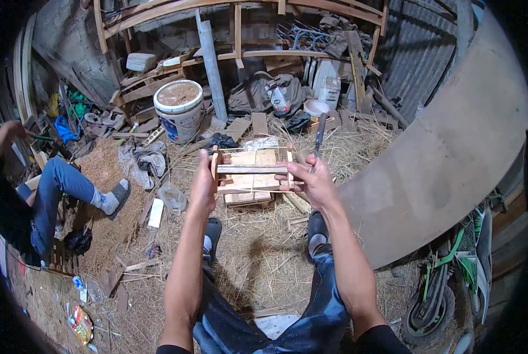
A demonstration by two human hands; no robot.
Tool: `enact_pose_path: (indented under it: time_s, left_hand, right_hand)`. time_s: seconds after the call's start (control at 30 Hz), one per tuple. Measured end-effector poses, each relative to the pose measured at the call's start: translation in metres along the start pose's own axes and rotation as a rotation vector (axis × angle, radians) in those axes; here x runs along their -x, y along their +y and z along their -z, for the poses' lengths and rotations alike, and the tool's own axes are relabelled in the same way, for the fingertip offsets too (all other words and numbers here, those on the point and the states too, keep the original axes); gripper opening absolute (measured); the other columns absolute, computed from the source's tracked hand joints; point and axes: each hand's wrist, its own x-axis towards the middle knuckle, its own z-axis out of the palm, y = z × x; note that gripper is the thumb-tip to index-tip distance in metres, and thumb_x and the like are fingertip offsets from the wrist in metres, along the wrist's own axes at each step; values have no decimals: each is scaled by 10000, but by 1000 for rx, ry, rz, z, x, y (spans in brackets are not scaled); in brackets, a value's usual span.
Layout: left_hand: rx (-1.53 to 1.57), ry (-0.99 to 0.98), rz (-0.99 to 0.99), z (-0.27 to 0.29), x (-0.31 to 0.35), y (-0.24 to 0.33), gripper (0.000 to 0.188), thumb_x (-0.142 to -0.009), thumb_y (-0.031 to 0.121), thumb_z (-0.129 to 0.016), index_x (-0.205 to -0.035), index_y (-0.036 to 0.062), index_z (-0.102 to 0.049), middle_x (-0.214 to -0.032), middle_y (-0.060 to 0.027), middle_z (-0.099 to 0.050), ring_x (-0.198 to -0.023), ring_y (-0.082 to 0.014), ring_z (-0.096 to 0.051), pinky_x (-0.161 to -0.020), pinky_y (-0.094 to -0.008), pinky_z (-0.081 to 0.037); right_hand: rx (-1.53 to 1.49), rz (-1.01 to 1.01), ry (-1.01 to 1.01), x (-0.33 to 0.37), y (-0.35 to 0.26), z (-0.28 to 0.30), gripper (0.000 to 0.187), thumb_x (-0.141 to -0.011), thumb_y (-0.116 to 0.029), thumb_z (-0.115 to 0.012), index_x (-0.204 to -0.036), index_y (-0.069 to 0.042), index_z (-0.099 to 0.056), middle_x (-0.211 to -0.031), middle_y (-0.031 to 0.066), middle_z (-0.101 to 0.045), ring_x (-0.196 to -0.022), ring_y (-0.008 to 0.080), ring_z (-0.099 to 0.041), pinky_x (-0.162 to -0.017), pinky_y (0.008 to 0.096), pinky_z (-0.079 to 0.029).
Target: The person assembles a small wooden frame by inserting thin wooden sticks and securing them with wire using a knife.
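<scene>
- The wooden frame (252, 169) is held up in front of the person, between the hands, with its long axis running from 9 to 3 o'clock.
- The left hand (202, 184) has its grip closed on the frame's 9 o'clock end, thumb up along the end piece.
- The right hand (312, 182) grips the 3 o'clock end, and the same grip holds a slim dark tool (319, 138) that points just past 12 o'clock; its exact kind is hard to tell.
- Neither hand is nearer: each touches its own end, so the frame lies at 3 o'clock from the left and 9 o'clock from the right.
- Wood blocks (249, 199) show below and behind the frame; whether they touch it cannot be told.
- From the frame, a white bucket (179, 111) stands at about 10 o'clock, a large board (441, 147) at 3 o'clock and another person's leg (69, 180) at 9 o'clock.
</scene>
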Motion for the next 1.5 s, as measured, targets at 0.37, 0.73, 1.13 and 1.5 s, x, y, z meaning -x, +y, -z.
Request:
enact_pose_path:
  time_s: [0.37,0.73,1.13,1.5]
  left_hand:
    - [-1037,-224,-1210,-68,67,15,291,-759,224,-693,-1021,137,-601,-905,-19,-572,-988,-213,-536,-1025,-441,-299]
    - [-996,-88,-1229,-69,64,7,141,-760,212,-682,-755,112,-583,-738,-14,-521,-814,-190,-536,-1021,-435,-310]
    - [-1036,-26,-1230,-71,61,4,134,-772,184,-648,-739,94,-554,-730,-20,-516,-812,-198,-532,-1033,-448,-293]
    - [-1033,-21,-1244,-69,63,5,138,-776,195,-651,-764,91,-561,-757,-14,-523,-816,-193,-532,-1028,-454,-293]
  right_hand:
    - [-115,148,121,-4,7,13,240,-901,-87,-536,-957,-68,-304,-1058,211,-540,-939,298,-618,-712,433,-598]
    - [-98,140,-15,0,4,1,212,-922,-119,-501,-897,-101,-291,-1149,234,-547,-920,293,-631,-665,389,-600]
    - [-102,168,-18,-2,6,1,206,-931,-121,-483,-898,-100,-280,-1158,233,-535,-893,271,-633,-646,377,-602]
    - [-125,175,-27,1,2,-3,171,-931,-97,-467,-933,-60,-299,-1147,242,-522,-896,288,-624,-659,425,-600]
